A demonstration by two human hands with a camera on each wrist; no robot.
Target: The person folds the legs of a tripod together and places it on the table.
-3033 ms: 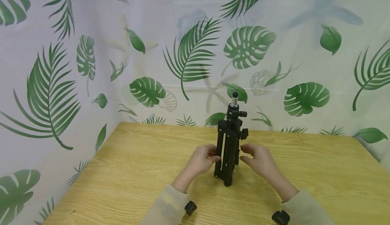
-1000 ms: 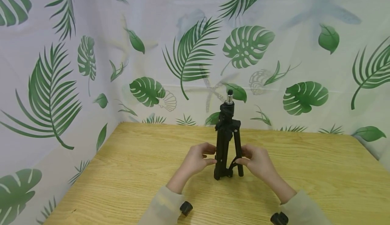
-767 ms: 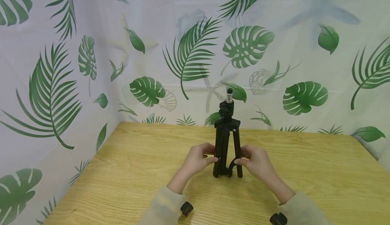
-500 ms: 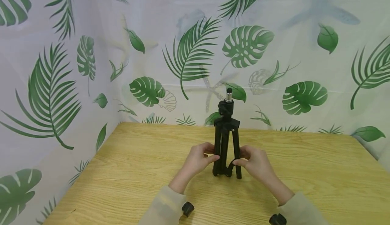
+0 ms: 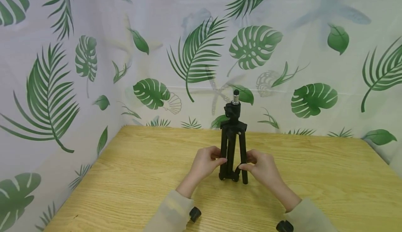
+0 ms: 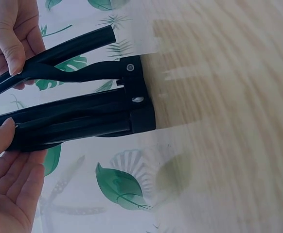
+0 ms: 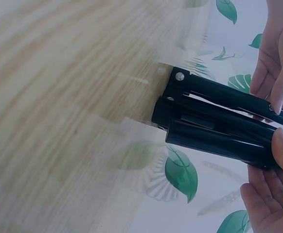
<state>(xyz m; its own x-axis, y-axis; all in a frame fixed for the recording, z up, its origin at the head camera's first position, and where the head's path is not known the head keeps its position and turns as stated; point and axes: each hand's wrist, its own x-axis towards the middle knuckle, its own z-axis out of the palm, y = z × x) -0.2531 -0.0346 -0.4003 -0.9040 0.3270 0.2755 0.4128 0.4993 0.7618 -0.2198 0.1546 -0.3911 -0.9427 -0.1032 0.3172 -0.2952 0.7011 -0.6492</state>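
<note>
"Quick, what's changed on my head feed?"

"The black metal tripod with a silver top stud [image 5: 231,143] has turned. Three seconds back its knobs pointed right; now they don't, and the straight black tubular right-side leg [image 5: 242,144] shows angled away from the other two."

"Where's it sitting?"

"Upright between the hands, mid-bench, over the pale wood-grain bench [image 5: 141,169]. From my end I can't tell whether the feet touch down or hang just above; the wrist views are too washed out there."

"Hands?"

"Left hand [image 5: 204,162]: thumb in front, fingers behind, gripping the straight black left-side leg [image 5: 223,143]. A second ago that thumb was only at its edge. Right hand [image 5: 263,164]: pinching the angled leg, thumb across its front."

"And the linkage?"

"Left wrist view: the curved black brace [image 6: 83,71] runs from the angled leg to the black lower bracket [image 6: 140,111]. That leg's end stands apart from the bracket; the other two lie close together."

"So, meaning?"

"I'd log it as steadying one leg while working another: partly spread at best, my judgement."
</note>
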